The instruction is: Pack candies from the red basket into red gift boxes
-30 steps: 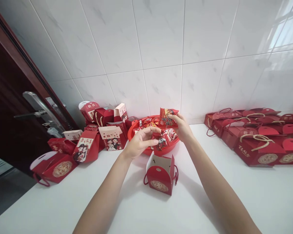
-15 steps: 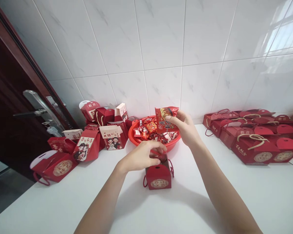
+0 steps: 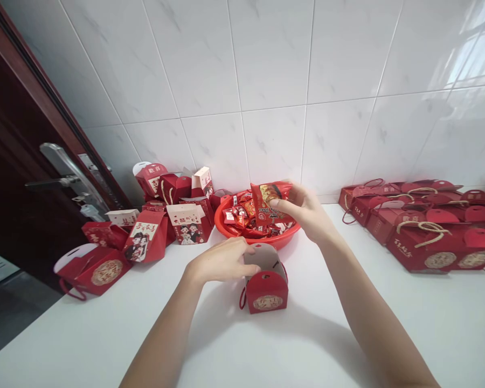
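Note:
A small red gift box with cord handles stands on the white table in front of me. Its top is open and the grey inside shows. My left hand grips the box by its left upper edge, thumb near the front flap; some fingertips are hidden. Above and behind the box, my right hand pinches a red snack packet with a food picture on it. Beneath the packet is a red plastic basin, holding many small wrapped candies.
Several folded red and cream gift boxes stand together at the left, near a dark door with a metal handle. Rows of red boxes with rope handles line the right. A tiled wall rises behind the basin.
The gift box's top has come further open, its back flap now upright. My left hand has shifted slightly left off the opening. The snack packet has dropped a little and moved left.

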A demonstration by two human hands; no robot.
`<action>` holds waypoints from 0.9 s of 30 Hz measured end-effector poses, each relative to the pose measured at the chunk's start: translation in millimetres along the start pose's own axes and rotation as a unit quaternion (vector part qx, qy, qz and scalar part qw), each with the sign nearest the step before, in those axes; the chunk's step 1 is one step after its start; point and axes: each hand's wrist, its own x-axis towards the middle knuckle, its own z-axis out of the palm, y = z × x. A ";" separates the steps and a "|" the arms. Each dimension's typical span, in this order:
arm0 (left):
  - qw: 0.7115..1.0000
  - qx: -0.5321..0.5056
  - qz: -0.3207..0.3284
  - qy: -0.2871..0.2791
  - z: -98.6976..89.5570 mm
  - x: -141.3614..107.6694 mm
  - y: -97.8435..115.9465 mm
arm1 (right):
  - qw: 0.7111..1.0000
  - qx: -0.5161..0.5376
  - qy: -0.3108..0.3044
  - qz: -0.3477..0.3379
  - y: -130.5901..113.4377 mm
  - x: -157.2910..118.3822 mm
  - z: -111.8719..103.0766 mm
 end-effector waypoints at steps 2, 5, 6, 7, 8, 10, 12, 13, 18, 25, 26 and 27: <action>0.999 -0.007 -0.029 -0.018 -1.1 0.3 -0.7 | 0.999 -0.006 -0.034 0.017 0.1 -0.8 -0.9; 0.999 -0.043 -0.011 -0.021 -2.9 1.2 -1.4 | 0.992 -0.028 -0.112 0.047 1.2 -1.6 -1.5; 0.998 -0.064 0.003 -0.018 -3.1 1.5 -1.8 | 0.988 -0.039 -0.137 0.055 2.1 -1.5 -1.5; 0.996 -0.085 0.015 -0.016 -2.9 1.8 -2.4 | 0.984 -0.046 -0.159 0.059 3.4 -1.2 -1.5; 0.994 -0.104 0.023 -0.013 -2.5 2.0 -3.2 | 0.981 -0.047 -0.179 0.060 5.2 -0.6 -1.5; 0.991 -0.129 0.029 0.001 -1.2 2.1 -5.2 | 0.975 -0.030 -0.214 0.055 10.7 1.2 -1.4; 0.989 -0.141 0.035 0.012 0.3 1.8 -7.4 | 0.965 0.001 -0.255 0.055 18.2 3.8 -1.2; 0.989 -0.145 0.033 0.015 1.0 1.5 -8.5 | 0.959 0.014 -0.278 0.060 22.4 5.2 -1.0; 0.990 -0.143 -0.002 -0.001 1.5 0.9 -11.0 | 0.939 0.011 -0.335 0.077 36.1 10.5 -1.5; 0.996 -0.086 0.028 -0.010 -4.3 1.2 -6.2 | 0.921 -0.131 -0.365 0.047 22.4 9.8 -23.3; 0.997 -0.075 0.026 -0.009 -4.6 1.2 -6.1 | 0.911 -0.171 -0.372 0.041 20.0 9.1 -25.8; 0.998 -0.065 0.021 -0.010 -4.7 1.1 -6.2 | 0.900 -0.213 -0.379 0.038 18.3 8.5 -27.2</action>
